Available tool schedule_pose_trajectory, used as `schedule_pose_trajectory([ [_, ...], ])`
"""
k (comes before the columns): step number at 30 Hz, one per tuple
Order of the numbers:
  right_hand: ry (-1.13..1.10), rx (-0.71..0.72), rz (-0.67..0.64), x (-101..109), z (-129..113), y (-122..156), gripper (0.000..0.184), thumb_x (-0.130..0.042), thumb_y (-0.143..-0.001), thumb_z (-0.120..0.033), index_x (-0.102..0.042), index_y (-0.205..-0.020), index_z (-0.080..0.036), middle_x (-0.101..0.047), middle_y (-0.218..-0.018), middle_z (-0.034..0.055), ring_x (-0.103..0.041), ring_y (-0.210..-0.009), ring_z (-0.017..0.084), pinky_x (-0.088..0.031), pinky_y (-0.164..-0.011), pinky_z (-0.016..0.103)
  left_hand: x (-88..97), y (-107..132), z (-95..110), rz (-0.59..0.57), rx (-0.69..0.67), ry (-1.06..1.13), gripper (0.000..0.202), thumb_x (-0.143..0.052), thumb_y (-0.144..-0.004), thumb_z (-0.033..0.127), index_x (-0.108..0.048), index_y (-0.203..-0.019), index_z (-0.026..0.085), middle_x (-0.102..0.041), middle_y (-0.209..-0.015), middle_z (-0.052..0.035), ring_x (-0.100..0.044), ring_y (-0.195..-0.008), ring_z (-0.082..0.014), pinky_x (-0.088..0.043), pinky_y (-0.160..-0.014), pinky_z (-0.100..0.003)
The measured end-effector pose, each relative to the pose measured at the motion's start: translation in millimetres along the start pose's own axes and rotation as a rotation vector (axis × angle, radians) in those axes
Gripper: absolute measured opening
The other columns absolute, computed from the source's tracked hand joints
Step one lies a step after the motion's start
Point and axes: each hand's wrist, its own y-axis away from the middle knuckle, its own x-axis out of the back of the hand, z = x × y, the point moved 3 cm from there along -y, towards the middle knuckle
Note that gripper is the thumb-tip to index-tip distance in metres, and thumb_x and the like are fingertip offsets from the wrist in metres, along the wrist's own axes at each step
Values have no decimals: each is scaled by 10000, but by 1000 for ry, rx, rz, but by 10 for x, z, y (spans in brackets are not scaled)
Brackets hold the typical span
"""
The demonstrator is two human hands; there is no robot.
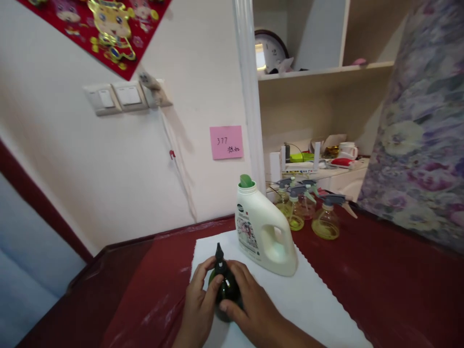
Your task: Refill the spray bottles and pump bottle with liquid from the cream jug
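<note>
A dark green pump bottle with a black pump top stands upright between my two hands, low in the middle of the view. My left hand is closed around its left side, fingers up at the collar below the nozzle. On the other side, my right hand wraps the bottle's body with the thumb across its front. Just beyond them a large cream detergent jug sits on the white cloth. Its neck is uncapped and shows a green spout inside.
Several spray bottles with yellowish liquid stand right of the jug on the dark red table. Behind are a shelf and a white router. A floral curtain hangs at right; a cord runs down the wall.
</note>
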Motion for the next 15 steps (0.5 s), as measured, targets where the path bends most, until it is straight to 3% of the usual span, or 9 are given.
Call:
schedule_pose_trajectory([
  [4,-23,47,17,-40,61,20,677,-578,-896,-348,-340,-1510,-193,-402,-1561,168,-383,-1466,281,-321,-1212,487,11,37,63,-34,-80,-16,349,-627,-894,439,-726,-1155,230,-733,-1204,-121,-670,-1149,-307,-517,-1024,-478],
  [7,-31,34,11,-57,116,38,791,-674,-819,-381,-318,-1503,-204,-388,-1563,168,-376,-1471,312,-316,-1215,503,124,64,112,-55,-119,-55,350,-606,-915,397,-718,-1207,240,-718,-1256,-129,-664,-1173,-300,-490,-1067,-500],
  [10,-31,9,-6,-81,178,58,875,-736,-760,-357,-293,-1502,-220,-381,-1563,164,-369,-1473,337,-311,-1215,531,402,139,95,22,-82,-143,339,-598,-919,395,-724,-1201,256,-719,-1254,-123,-645,-1202,-309,-474,-1080,-519],
  [15,15,38,53,-140,315,117,776,-663,-826,-286,-272,-1496,-260,-396,-1559,154,-377,-1470,352,-289,-1210,604,925,385,-110,104,49,-260,323,-589,-913,453,-751,-1125,271,-728,-1206,-113,-653,-1169,-329,-494,-1041,-532],
])
